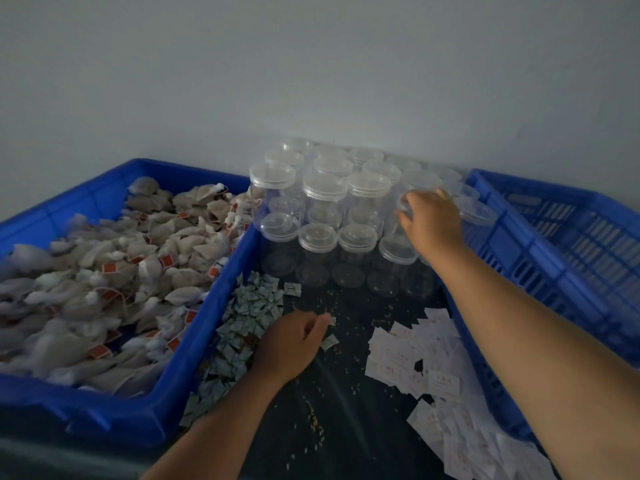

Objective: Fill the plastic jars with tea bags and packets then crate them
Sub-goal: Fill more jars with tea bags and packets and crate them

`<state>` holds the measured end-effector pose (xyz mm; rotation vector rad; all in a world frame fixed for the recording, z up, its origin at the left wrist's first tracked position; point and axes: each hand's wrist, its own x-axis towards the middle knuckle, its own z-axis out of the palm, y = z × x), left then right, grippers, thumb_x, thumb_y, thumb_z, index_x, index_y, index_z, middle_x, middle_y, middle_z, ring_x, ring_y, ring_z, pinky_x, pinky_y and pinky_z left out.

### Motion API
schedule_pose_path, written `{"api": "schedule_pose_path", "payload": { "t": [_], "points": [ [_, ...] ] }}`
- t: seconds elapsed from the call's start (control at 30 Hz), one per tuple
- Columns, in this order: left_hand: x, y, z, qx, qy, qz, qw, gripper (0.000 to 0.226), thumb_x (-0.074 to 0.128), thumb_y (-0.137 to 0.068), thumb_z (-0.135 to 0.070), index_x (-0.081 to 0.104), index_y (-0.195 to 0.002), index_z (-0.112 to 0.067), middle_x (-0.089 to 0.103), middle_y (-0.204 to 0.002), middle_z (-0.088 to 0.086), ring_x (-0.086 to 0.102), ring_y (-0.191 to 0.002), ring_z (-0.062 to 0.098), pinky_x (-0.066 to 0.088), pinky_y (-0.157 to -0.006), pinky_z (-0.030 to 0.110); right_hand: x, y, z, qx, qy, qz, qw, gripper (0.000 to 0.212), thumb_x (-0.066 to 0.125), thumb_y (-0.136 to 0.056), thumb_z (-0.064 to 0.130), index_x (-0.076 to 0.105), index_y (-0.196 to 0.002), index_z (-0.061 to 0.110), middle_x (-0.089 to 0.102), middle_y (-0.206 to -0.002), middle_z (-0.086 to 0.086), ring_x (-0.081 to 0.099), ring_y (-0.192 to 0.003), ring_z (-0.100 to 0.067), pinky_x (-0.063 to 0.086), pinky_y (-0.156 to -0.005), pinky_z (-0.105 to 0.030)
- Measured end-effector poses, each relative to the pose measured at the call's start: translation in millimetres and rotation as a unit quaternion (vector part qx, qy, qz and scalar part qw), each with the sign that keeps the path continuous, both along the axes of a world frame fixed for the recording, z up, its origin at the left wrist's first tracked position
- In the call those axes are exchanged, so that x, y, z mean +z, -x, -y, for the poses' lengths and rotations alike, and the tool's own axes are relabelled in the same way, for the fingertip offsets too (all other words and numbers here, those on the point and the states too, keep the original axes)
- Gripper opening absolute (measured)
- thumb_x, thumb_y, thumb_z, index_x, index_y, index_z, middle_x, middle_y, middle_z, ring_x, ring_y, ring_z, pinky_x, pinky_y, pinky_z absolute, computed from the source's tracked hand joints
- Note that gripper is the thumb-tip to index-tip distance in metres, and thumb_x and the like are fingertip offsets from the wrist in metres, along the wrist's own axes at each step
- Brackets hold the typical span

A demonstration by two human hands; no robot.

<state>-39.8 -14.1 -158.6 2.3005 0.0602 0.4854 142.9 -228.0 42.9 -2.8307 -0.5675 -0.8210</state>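
Note:
Several clear plastic jars with lids are stacked in two layers at the back of the dark table. My right hand reaches over the stack and grips the lid of an upper jar at its right end. My left hand lies beside a heap of small grey-green packets and pinches one packet between thumb and fingers. A blue bin on the left is heaped with tea bags carrying red tags.
A slatted blue crate stands at the right, against the jars. White paper slips are spread along its near side. Loose grains litter the dark tabletop. A plain wall rises behind everything.

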Motion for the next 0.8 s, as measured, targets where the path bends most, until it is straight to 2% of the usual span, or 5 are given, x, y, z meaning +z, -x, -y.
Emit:
{"api": "schedule_pose_path", "payload": {
  "t": [0.2, 0.37, 0.53, 0.7, 0.8],
  "points": [
    [1.6, 0.4, -0.3, -0.001, -0.004, -0.002, 1.000, 0.049, 0.036, -0.102, -0.074, 0.059, -0.078, -0.038, 0.064, -0.078, -0.018, 0.062, -0.069, 0.002, 0.049, -0.059, 0.028, -7.8, 19.7, 0.6, 0.062, -0.176, 0.040, 0.982, 0.035, 0.073, -0.099, 0.014, 0.063, -0.130, 0.001, 0.048, -0.147, -0.022, 0.053, -0.133, -0.037, 0.048, -0.104, -0.036],
    [-1.1, -0.8, -1.6, -0.004, 0.035, 0.011, 0.999, 0.056, 0.025, -0.104, -0.070, 0.059, -0.081, -0.032, 0.062, -0.074, -0.008, 0.060, -0.069, 0.006, 0.051, -0.062, 0.037, -4.9, 85.0, 1.5, 0.123, -0.329, 0.164, 0.922, 0.061, 0.083, -0.084, 0.009, 0.055, -0.136, -0.006, 0.049, -0.137, -0.029, 0.050, -0.125, -0.030, 0.039, -0.103, -0.009],
    [0.0, -1.2, -3.4, 0.007, 0.062, 0.001, 0.998, 0.043, 0.023, -0.103, -0.063, 0.058, -0.105, -0.037, 0.065, -0.079, -0.010, 0.062, -0.073, 0.006, 0.056, -0.073, 0.041, -94.7, 191.3, -11.8, 0.149, -0.406, -0.008, 0.901, 0.084, 0.086, -0.083, 0.010, 0.040, -0.153, 0.007, 0.042, -0.147, -0.011, 0.059, -0.123, -0.021, 0.058, -0.100, -0.040],
    [6.9, 2.4, -3.3, -0.010, 0.087, -0.028, 0.996, 0.034, 0.036, -0.100, -0.068, 0.058, -0.103, -0.043, 0.068, -0.082, -0.015, 0.064, -0.075, -0.001, 0.054, -0.071, 0.033, -174.0, 251.6, -30.0, 0.146, -0.438, -0.160, 0.873, 0.112, 0.097, -0.074, 0.036, 0.028, -0.161, 0.023, 0.045, -0.148, 0.016, 0.049, -0.133, 0.008, 0.042, -0.106, -0.008],
    [18.0, 5.3, -3.5, -0.034, 0.129, -0.056, 0.989, 0.040, 0.053, -0.094, -0.075, 0.069, -0.094, -0.039, 0.072, -0.084, -0.017, 0.068, -0.077, -0.001, 0.054, -0.072, 0.029, -182.0, 251.1, -31.5, 0.127, -0.421, -0.235, 0.867, 0.099, 0.088, -0.062, 0.077, 0.034, -0.144, 0.063, 0.044, -0.135, 0.046, 0.048, -0.128, 0.015, 0.039, -0.102, -0.008]
  ]
}}
